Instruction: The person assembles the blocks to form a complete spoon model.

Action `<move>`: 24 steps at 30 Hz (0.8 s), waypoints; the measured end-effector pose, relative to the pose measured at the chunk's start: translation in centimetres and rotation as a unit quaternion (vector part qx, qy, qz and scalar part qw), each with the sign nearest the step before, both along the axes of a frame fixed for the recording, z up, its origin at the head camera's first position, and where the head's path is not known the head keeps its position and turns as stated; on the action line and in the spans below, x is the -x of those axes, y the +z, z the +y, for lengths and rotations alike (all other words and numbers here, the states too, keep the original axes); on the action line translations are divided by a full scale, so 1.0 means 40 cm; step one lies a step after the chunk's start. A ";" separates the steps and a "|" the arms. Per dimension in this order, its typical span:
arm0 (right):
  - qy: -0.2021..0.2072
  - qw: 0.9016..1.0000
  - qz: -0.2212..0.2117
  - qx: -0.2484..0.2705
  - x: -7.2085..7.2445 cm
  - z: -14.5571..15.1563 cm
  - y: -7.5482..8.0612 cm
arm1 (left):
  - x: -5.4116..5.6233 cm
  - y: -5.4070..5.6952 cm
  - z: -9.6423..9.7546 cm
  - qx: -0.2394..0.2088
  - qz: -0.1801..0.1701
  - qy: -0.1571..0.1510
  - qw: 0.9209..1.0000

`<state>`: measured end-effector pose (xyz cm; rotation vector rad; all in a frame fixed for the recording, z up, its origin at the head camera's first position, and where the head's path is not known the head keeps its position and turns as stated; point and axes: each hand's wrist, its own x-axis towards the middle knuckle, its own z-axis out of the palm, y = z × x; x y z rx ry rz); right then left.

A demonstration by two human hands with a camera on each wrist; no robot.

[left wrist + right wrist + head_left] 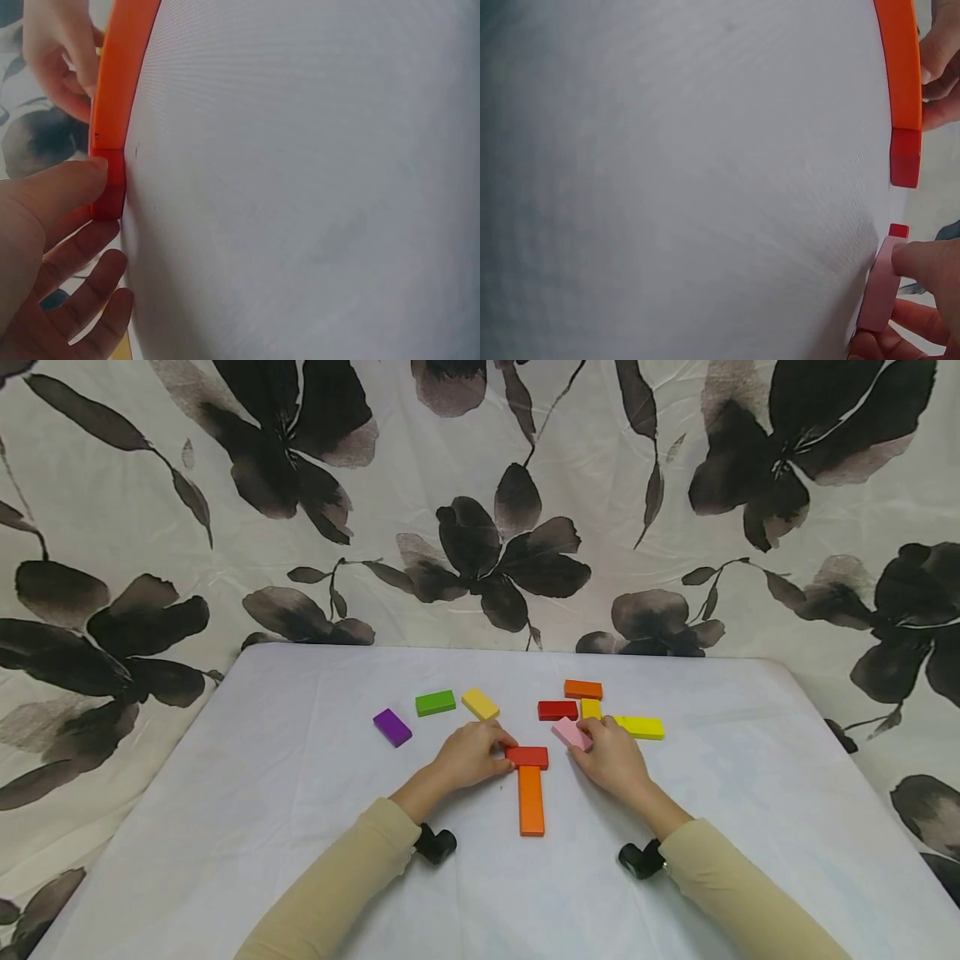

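Note:
My left hand (471, 755) pinches the left end of a red block (531, 757) between thumb and forefinger; its other fingers spread loosely in the left wrist view. That red block lies crosswise at the far end of an orange block (531, 802), the two forming a T flat on the table. To the right, my right hand (613, 753) holds a pink block (572, 733) by its right side, thumb on the near face. In the right wrist view the pink block (880, 289) is low over the white cloth, a short gap from the red block (905, 157).
Beyond the right hand lie another red block (558, 710), an orange block (583, 689), and two yellow blocks, one upright-turned (591, 708) and one sideways (641, 727). At the left are purple (392, 727), green (435, 702) and pale yellow (480, 703) blocks. A floral cloth (495, 568) hangs behind the table.

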<state>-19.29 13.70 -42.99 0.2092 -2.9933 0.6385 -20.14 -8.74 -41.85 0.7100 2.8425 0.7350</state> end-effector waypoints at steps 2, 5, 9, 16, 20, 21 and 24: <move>0.000 1.000 0.001 0.002 0.000 -0.001 0.000 | -0.001 0.001 0.000 -0.003 -0.003 -0.001 1.000; 0.000 1.000 0.005 0.006 -0.001 -0.002 0.001 | -0.001 0.003 0.001 -0.003 -0.005 -0.001 1.000; -0.003 1.000 0.008 0.008 0.001 -0.003 -0.002 | -0.001 0.004 0.001 -0.001 -0.003 -0.002 1.000; -0.012 1.000 0.010 0.005 -0.001 -0.004 -0.001 | 0.000 0.004 0.003 -0.004 0.006 -0.006 1.000; -0.013 1.000 0.016 0.009 -0.007 -0.002 0.002 | 0.001 0.002 0.002 0.000 0.009 -0.007 1.000; -0.011 1.000 0.017 0.010 -0.009 -0.001 0.003 | 0.002 0.002 0.002 0.001 0.010 -0.008 1.000; -0.003 1.000 0.021 0.014 -0.018 0.001 0.009 | 0.003 0.001 0.002 0.001 0.010 -0.009 1.000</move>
